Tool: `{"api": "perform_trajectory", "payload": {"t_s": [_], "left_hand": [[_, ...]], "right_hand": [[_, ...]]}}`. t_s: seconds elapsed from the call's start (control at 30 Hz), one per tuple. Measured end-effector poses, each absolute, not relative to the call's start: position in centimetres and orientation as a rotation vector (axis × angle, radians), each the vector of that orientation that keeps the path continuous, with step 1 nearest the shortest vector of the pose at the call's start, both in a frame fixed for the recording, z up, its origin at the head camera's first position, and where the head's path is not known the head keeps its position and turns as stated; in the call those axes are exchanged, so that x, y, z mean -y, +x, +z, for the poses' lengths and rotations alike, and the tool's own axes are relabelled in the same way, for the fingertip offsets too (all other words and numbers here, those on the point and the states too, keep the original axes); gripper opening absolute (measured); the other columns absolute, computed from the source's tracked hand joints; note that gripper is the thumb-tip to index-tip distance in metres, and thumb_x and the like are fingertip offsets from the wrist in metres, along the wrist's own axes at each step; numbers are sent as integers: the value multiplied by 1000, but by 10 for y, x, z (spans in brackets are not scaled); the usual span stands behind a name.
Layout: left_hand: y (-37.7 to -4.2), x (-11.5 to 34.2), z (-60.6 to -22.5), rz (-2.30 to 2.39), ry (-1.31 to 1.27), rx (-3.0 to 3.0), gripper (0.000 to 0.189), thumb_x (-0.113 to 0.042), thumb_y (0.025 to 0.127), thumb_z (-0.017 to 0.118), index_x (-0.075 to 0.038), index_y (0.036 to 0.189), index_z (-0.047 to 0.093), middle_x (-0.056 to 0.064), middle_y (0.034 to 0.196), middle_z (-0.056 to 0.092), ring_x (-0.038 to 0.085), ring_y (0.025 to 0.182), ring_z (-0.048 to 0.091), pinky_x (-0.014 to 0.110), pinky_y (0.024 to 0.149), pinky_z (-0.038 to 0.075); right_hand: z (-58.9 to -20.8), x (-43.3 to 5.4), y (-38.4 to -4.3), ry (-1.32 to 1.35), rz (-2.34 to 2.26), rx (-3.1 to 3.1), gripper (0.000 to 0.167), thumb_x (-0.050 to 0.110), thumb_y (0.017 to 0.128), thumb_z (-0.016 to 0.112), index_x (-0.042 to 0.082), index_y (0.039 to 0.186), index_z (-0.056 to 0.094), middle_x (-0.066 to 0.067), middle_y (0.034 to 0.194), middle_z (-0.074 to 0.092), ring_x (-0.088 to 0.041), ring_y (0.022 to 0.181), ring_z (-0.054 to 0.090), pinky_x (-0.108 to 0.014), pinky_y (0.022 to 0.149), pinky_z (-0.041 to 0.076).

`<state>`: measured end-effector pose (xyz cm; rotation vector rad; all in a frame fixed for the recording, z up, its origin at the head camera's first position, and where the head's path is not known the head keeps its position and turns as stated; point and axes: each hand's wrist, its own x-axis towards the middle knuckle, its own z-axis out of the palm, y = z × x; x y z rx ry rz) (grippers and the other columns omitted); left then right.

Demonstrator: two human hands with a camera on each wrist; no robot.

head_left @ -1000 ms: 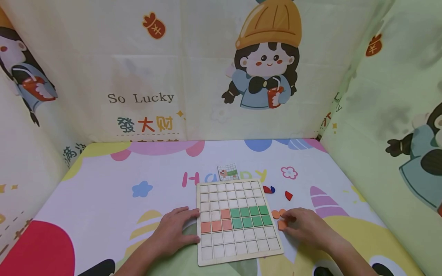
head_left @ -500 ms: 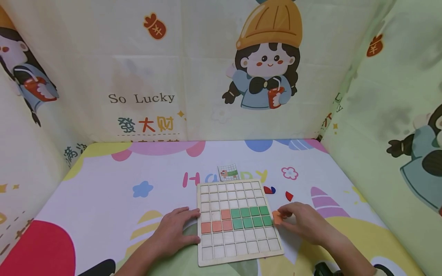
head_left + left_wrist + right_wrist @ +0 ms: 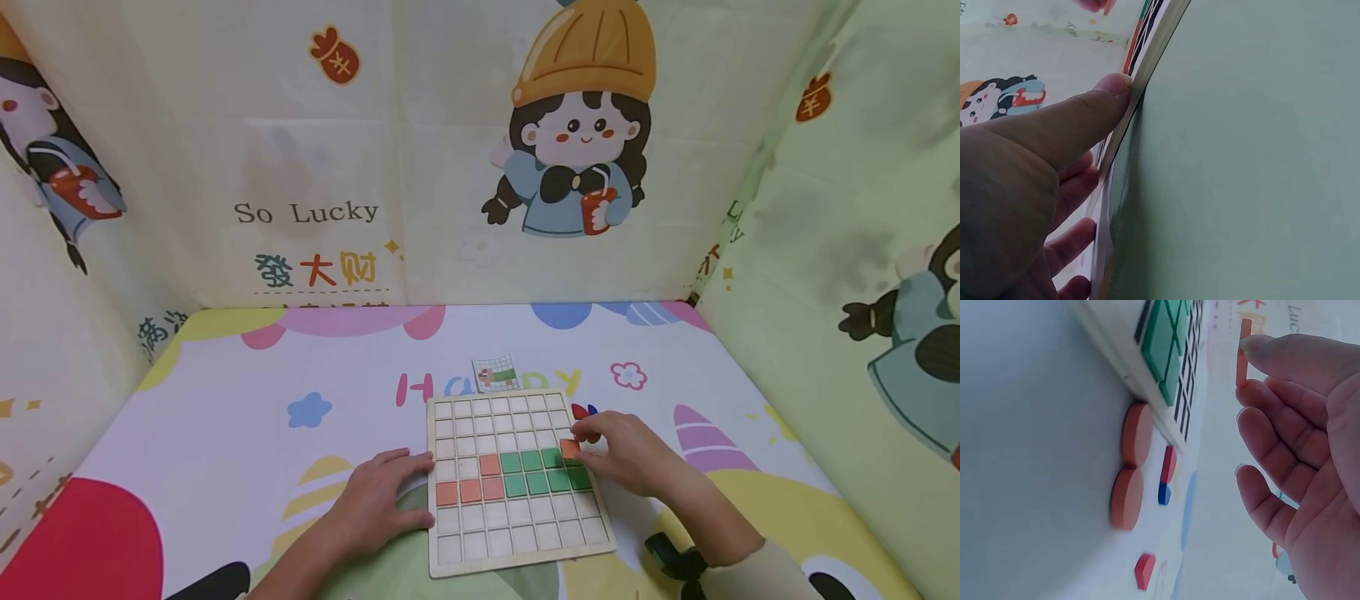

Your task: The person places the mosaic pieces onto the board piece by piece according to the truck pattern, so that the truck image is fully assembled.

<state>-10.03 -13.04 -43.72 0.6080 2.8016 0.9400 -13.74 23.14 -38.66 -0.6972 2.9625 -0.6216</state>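
A wooden grid board (image 3: 522,533) lies on the table, with several green square tiles (image 3: 536,482) and several salmon ones (image 3: 469,492) set in two of its rows. My left hand (image 3: 375,504) rests at the board's left edge, thumb and fingers spread along it; the left wrist view has the thumb (image 3: 1085,119) touching the rim. Between thumb and fingers my right hand (image 3: 630,454) pinches an orange square tile (image 3: 570,450), seen edge-on in the right wrist view. That tile is raised over the right end of the green rows and covers part of them.
Two round orange pieces (image 3: 1137,434) lie beside the board's right edge, hidden by the right hand in the head view. Nearby are a red piece (image 3: 1169,464), a blue piece (image 3: 1164,494) and another red one (image 3: 1145,570). A small picture card (image 3: 496,374) lies behind the board.
My right hand has picked up the orange square tile from beside the board and carried it up and left over the board's right edge. The left hand has stayed in place.
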Motion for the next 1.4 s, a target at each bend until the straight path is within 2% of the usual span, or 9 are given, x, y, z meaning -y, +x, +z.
{"api": "perform_trajectory", "payload": {"t_s": [0.3,0.53,0.73,0.9,1.03,1.27,1.4], "left_hand": [[-100,131,-437,951,614,-2801,63,-40,77,85,-13,130,65,-2,138,59,35,133,44,62,106,33],[-100,131,-437,943,624,-2805,64,-40,77,85,-13,131,64,-1,138,60,35,133,44,62,106,33],[-100,130,-436,943,605,-2795,65,-41,76,85,-13,131,64,-2,138,59,35,134,44,62,106,32],[-100,130,-437,933,592,-2788,64,-42,77,85,-14,131,65,-3,138,59,35,134,43,62,106,32],[-101,131,-437,931,595,-2796,63,-41,77,85,-14,130,65,-3,138,59,34,134,44,61,106,32],[-101,131,-438,934,591,-2794,62,-40,77,85,-14,130,65,-2,138,59,35,134,43,62,106,32],[-102,130,-438,934,595,-2794,62,-40,77,85,-14,130,65,-2,138,59,35,134,44,62,106,33]], "right_hand": [[-387,-211,-154,-701,-639,-2925,24,24,89,76,9,108,74,6,95,68,-16,88,59,-39,80,53],[-387,-198,-159,-836,-638,-2916,23,19,90,75,7,109,73,5,95,69,-16,88,61,-40,83,53],[-386,-185,-163,-909,-630,-2897,20,17,90,74,7,107,73,5,95,69,-15,88,62,-36,82,53],[-388,-171,-164,-897,-606,-2883,21,19,90,75,7,108,73,5,93,68,-15,87,60,-33,79,52],[-388,-160,-164,-909,-578,-2877,18,20,90,75,10,105,72,4,92,68,-16,87,60,-35,80,52],[-391,-144,-167,-884,-537,-2848,27,23,91,75,8,113,72,2,96,68,-17,91,60,-37,84,53],[-393,-141,-168,-890,-517,-2840,24,22,91,74,9,111,72,4,94,69,-16,89,59,-37,82,52]]}}
